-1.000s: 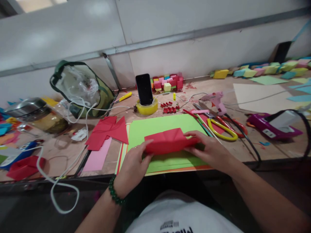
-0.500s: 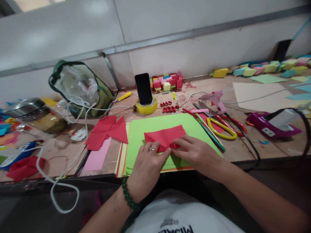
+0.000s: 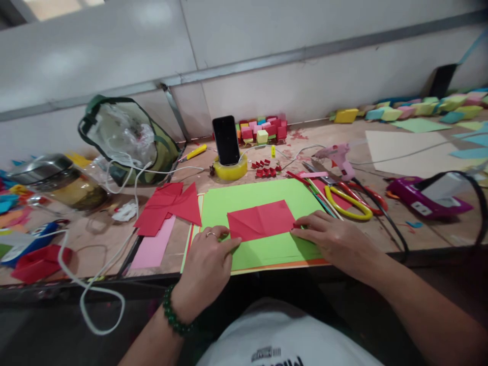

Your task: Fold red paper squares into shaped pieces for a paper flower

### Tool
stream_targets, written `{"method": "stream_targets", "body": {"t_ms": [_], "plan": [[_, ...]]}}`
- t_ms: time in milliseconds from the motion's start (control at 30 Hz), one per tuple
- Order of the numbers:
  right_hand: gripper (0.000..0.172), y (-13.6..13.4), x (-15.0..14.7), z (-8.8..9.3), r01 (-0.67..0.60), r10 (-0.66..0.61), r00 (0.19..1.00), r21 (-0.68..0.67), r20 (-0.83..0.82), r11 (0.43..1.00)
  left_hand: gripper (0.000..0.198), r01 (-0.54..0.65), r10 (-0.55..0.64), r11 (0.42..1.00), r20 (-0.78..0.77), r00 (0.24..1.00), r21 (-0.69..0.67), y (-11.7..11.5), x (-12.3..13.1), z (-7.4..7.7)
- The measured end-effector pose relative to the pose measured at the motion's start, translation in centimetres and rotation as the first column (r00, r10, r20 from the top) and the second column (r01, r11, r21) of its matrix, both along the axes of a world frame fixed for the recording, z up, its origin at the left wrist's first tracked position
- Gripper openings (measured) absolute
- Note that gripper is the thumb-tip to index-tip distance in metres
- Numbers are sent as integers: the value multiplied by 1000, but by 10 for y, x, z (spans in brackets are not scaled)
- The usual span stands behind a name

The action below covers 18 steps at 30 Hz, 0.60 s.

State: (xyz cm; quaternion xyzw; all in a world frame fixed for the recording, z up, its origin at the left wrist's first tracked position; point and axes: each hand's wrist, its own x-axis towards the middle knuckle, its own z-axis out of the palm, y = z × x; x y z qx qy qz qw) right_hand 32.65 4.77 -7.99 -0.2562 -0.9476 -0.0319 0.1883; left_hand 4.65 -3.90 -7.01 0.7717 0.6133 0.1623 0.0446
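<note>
Head: red paper (image 3: 261, 220) long axis left-right; left hand (image 3: 208, 259), right hand (image 3: 335, 239), open, pin ends.

1 head camera, looking forward and down over your workbench (image 3: 430, 231).
You see from just above your lap, facing the far wall (image 3: 267, 76). The view sits close: your left hand (image 3: 208, 256) and right hand (image 3: 333, 238) fill the near centre, and the bench runs out of frame left and right.
</note>
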Motion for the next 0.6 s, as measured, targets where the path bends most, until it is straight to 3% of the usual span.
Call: {"method": "stream_targets", "body": {"t_ms": [67,167,233,333,400,467,533,600], "plan": [[39,-3,2,-2,33,-33,999,-7,-18,999,34,-64,62,998,179,982,7,7,-6,-3],[40,-7,0,-4,71,-71,997,3,-42,997,67,-171,173,985,361,916,-36,23,-6,-7],[40,-9,-1,-5,86,-86,995,5,-56,996,81,-174,210,977,447,869,-121,32,-2,-8],[38,-12,-3,-4,85,-87,992,-22,-93,996,72,-173,175,984,526,832,-54,31,7,-3],[35,-17,-5,1,112,-111,978,-7,-179,994,62,-167,74,973,468,881,161,19,14,4],[41,-23,-9,9,167,-139,946,75,-291,983,58,-54,-53,931,281,958,360,3,20,11],[50,-26,-15,17,200,-130,931,179,-342,963,51,169,-203,886,33,979,432,-12,26,16],[41,-26,-20,21,155,-83,953,233,-291,960,41,304,-281,849,-118,952,432,-22,30,17]]}}
